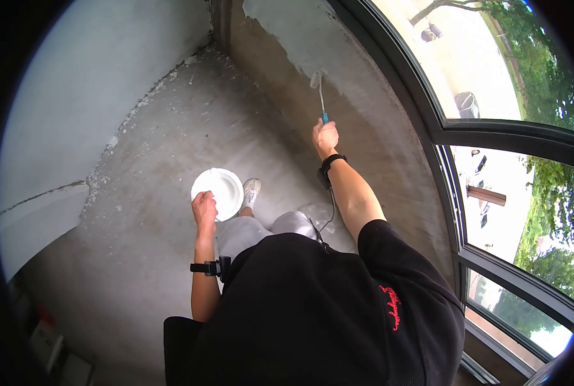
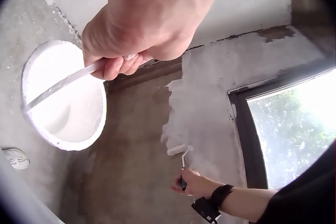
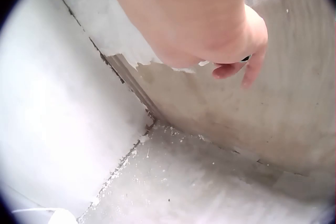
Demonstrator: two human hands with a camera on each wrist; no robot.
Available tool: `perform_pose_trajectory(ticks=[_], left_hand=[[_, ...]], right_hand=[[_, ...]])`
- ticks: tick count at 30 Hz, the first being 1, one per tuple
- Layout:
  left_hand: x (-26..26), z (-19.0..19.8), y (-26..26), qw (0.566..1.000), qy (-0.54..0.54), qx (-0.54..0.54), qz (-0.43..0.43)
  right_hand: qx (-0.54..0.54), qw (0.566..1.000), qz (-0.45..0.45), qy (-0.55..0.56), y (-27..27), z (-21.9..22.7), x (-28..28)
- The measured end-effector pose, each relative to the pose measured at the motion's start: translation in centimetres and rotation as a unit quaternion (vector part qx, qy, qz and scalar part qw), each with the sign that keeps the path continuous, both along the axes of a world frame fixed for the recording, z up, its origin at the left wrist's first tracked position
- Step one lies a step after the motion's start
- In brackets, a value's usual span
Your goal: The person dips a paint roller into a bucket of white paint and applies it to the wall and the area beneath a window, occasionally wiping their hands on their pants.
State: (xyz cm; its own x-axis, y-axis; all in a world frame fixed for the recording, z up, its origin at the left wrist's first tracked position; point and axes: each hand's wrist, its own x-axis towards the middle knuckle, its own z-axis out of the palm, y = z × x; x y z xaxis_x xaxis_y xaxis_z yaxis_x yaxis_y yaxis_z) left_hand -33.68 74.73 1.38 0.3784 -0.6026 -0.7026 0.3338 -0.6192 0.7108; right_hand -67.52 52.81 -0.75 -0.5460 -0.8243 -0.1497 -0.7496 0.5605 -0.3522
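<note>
My left hand point(image 1: 204, 209) grips the thin handle point(image 2: 63, 85) of a white bucket point(image 1: 235, 195), which hangs over the floor beside my shoe. The inside of the bucket looks bright white in the left wrist view. With its arm stretched forward, my right hand point(image 1: 326, 135) holds a small paint roller by its blue grip point(image 1: 325, 118). The white roller head point(image 2: 176, 150) lies against the wall, along the border between white paint point(image 1: 293, 32) and bare brown surface point(image 1: 267, 77). In the right wrist view, my right hand point(image 3: 231, 45) hides most of the roller.
A dark-framed window point(image 1: 441, 135) runs along the right, above the part-painted wall. To the left stands a white wall point(image 1: 100, 71), with pale flakes along its foot on the grey floor point(image 1: 152, 148). A shoe point(image 1: 251, 195) is close to the bucket.
</note>
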Motion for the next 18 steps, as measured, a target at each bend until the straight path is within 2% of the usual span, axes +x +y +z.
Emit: perform_pose_trajectory(ticks=[6,10,18], left_hand=[[-0.5,0.3,-0.1,1.0,0.007,-0.011,-0.011],[-1.0,0.7,-0.8,0.999,-0.02,-0.017,-0.042],[-1.7,0.6,-1.7,0.989,-0.053,-0.054,-0.123]], right_hand=[[0.0,0.999,-0.044,-0.029,1.4,0.3,1.6],[-0.019,0.998,-0.058,-0.028,3.5,0.3,0.5],[-0.032,0.995,-0.098,0.012,12.7,0.3,-4.1]])
